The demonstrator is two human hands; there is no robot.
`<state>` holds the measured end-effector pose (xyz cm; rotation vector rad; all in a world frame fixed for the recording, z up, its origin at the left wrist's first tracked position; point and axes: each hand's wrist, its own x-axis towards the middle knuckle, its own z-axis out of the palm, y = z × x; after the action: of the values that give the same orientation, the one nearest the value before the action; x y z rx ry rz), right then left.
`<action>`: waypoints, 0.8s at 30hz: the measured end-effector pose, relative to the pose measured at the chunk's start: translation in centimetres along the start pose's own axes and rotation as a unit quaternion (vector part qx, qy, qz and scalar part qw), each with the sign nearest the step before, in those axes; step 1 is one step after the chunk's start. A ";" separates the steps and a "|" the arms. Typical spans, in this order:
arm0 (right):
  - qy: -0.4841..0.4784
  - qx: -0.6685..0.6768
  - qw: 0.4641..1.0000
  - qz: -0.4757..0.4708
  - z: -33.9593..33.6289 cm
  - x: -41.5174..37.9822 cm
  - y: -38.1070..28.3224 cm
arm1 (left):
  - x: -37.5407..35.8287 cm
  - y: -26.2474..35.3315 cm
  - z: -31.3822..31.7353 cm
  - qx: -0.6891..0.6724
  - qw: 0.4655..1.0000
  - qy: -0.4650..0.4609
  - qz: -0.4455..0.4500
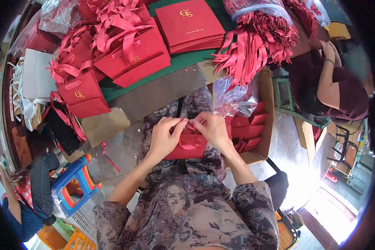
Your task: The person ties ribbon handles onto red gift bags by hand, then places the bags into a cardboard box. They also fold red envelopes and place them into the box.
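A red paper gift bag point(177, 153) lies on my lap, with a loop of red ribbon point(190, 143) across its front. At the bag's upper edge, my left hand point(166, 134) is closed in a pinch of thumb and forefinger. Close beside it, my right hand point(213, 128) pinches too, its fingertips almost meeting the left ones. A bit of red, seemingly ribbon, shows between the fingertips; its exact shape is hidden by the fingers.
Finished-looking red bags with ribbons point(133, 58), a stack of flat red bags point(189, 25) and ribbon bundles point(248, 54) cover the table. A cardboard box point(267, 125) of red bags stands at my right. People sit on both sides; a blue stool point(73, 183) is at left.
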<state>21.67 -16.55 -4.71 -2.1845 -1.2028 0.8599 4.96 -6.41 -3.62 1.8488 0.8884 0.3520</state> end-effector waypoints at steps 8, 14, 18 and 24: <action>0.036 0.135 0.990 -0.005 0.4 -2.2 -0.9 | 0.3 -0.6 -0.9 -0.029 0.997 -0.049 -0.049; 0.171 0.110 0.968 -0.150 1.9 -2.7 -2.4 | 0.2 -0.6 -0.8 -0.043 0.993 -0.079 -0.078; 0.144 0.060 0.977 -0.145 2.0 -3.3 -2.8 | 0.1 -1.1 -0.2 -0.178 0.977 -0.076 -0.088; 0.113 0.050 0.976 -0.180 1.1 -3.3 -2.9 | 0.0 -0.7 -0.1 -0.164 0.981 -0.064 -0.078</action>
<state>17.94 -17.85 -2.58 -1.8462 -1.3496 0.4956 4.59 -6.20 -4.20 1.4721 0.8250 0.2606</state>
